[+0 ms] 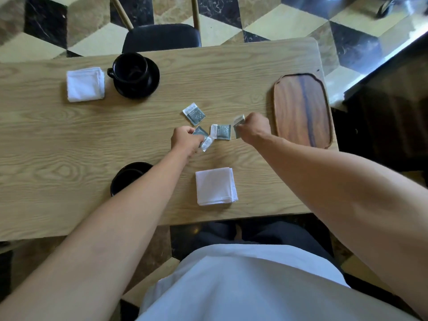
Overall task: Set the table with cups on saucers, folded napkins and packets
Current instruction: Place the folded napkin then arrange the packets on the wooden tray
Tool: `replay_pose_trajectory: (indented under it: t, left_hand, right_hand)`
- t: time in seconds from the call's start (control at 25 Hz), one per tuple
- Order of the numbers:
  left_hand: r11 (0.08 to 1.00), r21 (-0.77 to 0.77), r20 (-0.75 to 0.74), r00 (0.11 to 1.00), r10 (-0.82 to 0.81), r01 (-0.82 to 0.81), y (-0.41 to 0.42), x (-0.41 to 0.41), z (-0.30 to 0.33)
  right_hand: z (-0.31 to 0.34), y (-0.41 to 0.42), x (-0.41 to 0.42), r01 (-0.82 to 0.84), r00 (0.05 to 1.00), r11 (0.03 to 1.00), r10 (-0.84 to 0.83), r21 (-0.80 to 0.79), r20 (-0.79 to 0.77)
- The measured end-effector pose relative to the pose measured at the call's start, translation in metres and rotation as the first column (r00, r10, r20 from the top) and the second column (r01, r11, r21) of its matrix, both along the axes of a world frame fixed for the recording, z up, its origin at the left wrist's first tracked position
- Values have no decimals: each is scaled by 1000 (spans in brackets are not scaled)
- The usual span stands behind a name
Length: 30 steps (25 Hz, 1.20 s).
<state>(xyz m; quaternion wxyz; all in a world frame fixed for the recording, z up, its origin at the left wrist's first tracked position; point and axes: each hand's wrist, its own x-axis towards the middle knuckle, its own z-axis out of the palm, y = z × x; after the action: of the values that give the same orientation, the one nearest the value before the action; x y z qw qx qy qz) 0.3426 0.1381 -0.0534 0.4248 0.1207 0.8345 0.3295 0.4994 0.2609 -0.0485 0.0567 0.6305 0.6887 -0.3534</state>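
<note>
Key relation: four small grey-green and white paper packets lie in a loose cluster in the middle of the pale wood-grain counter (pixel 69 140), between and just ahead of my two hands, so neither arm has far to go.
Left hand: my left hand (pixel 185 140) is curled round the nearest packet (pixel 203 137), pinching it; the packet's long axis runs slantwise, its white end pointing back toward me.
Right hand: my right hand (pixel 253 129) pinches a second packet (pixel 239 126) by its edge, and it looks tipped up off the counter.
Loose packets: a third packet (pixel 221 132) lies flat between my hands, nearer the right one; a fourth packet (pixel 194 113) lies beyond my left hand, turned diagonal, about as near to either hand.
Look of packets: thin, flat, square-ish sachets, dark printed panel with a white strip along one side; I judge them light and easy to slide or flip.
Far setting: beyond my left hand, a black ceramic cup (pixel 130 70) stands on a black saucer (pixel 150 85), with a folded white cloth napkin (pixel 85 84) just beside it on the left.
Near setting: another black cup on its saucer (pixel 125 177) sits partly hidden under my left forearm; a second folded white napkin (pixel 215 186) lies between my arms, close to me.
Tray: a dark oval wooden tray (pixel 301 107) lies just beyond my right hand, nothing on it.
Coming move: I judge the packets still need sharing out to the two settings.
</note>
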Motion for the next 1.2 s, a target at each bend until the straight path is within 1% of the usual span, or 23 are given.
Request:
replay_pose_trajectory:
  t: [0.12,0.2,0.28,0.36,0.4,0.56,0.68,0.8,0.92,1.0,1.12,1.2]
  left_hand:
    - [997,48,57,997,-58,55,12,13,19]
    - [990,97,145,983,-116,103,22,29,31]
    - [983,156,249,959,-137,100,34,47,46]
    - [977,194,309,939,-149,91,44,68,58]
    - [974,206,327,932,-156,90,50,82,64]
    - [971,234,361,924,-125,41,71,139,79]
    - [970,241,353,929,-115,29,83,192,84]
    - [973,229,298,949,-98,28,92,256,83]
    - [976,217,315,947,-57,-13,105,328,81]
    - [980,198,335,939,-73,6,114,376,81]
    - [971,235,359,924,-128,44,133,432,81]
    - [964,266,365,924,-112,12,154,455,84]
  right_hand:
    - [17,1,27,78,996,997,-78,5,-48]
    - [27,0,50,148,986,989,-146,11,-73]
    - [36,0,72,209,971,978,-204,25,-127]
    - [43,2,95,261,950,964,-247,47,-191]
    - [47,4,109,278,945,959,-262,59,-196]
    - [56,15,166,295,948,950,-277,105,-157]
    - [60,21,226,332,931,937,-307,112,-197]
    - [64,26,296,329,928,939,-302,98,-220]
    - [68,32,367,344,909,935,-309,85,-280]
    - [73,39,412,369,896,926,-330,85,-296]
    - [81,56,464,392,892,914,-348,108,-290]
    - [86,74,489,421,874,901,-372,106,-312]
